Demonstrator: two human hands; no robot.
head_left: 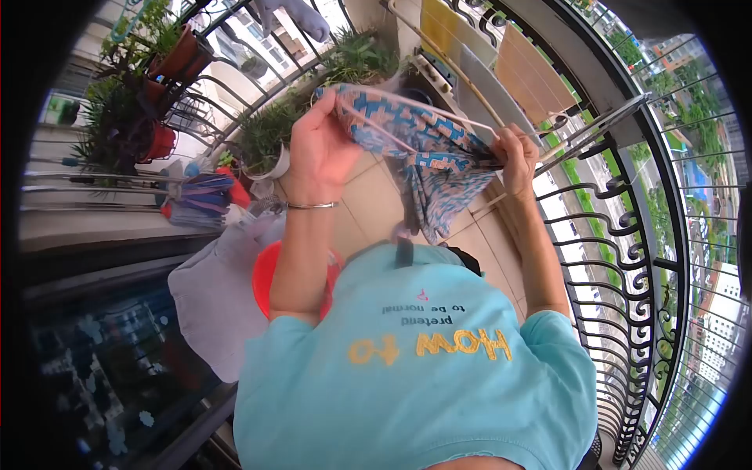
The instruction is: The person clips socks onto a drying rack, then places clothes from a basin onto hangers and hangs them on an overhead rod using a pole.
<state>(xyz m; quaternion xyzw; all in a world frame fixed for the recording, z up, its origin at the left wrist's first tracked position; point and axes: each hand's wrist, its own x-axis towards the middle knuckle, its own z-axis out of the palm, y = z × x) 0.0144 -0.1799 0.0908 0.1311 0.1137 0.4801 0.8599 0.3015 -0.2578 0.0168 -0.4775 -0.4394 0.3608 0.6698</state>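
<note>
A blue, pink and white patterned cloth [439, 160] hangs between my two hands, draped over a thin pale hanger [446, 114]. My left hand [323, 149], with a silver bracelet at the wrist, is at the cloth's upper left corner; its fingertips are bent behind the fabric and partly hidden. On the other side my right hand [515, 157] is closed on the cloth and the hanger's end. The cloth's lower part hangs in folds above the tiled floor.
A black railing [603, 243] curves along the right, with hanging cloths [533, 74] at the top. Potted plants [160, 141] stand at the left and back. A red basin [270, 274] and a grey cloth [207, 290] are at the lower left.
</note>
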